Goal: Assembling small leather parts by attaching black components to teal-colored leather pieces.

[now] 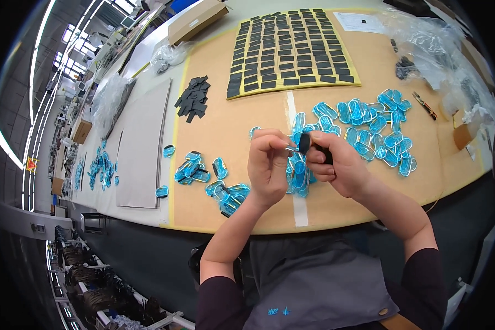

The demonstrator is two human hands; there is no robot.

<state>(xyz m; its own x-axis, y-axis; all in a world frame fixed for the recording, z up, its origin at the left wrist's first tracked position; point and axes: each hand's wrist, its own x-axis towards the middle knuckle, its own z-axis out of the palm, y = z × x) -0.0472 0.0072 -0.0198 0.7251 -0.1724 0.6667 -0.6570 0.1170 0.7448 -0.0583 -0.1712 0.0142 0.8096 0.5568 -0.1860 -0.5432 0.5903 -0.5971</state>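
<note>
My left hand [269, 168] is closed, pinching a small shiny metal piece between thumb and forefinger; the fingers cover most of it. Facing it, my right hand [341, 162] is closed around a black piece [304, 143] with a rounded end, held up against the metal one. Part of something black also shows under the right fingers; I cannot tell whether it is the same piece. Directly below both hands lies a row of blue-filmed oval rings [298, 179] with metal rims. More such rings [377, 124] are heaped to the right, and a smaller group [225, 192] with black bits lies left.
Rows of black rectangular patches cover a yellow-edged sheet [291, 91] at the back. Loose black patches [192, 99] are piled left of it. Orange-handled snips [425, 106] lie right, near clear plastic bags [440, 49]. A grey board [143, 148] and a cardboard box [197, 21] stand left.
</note>
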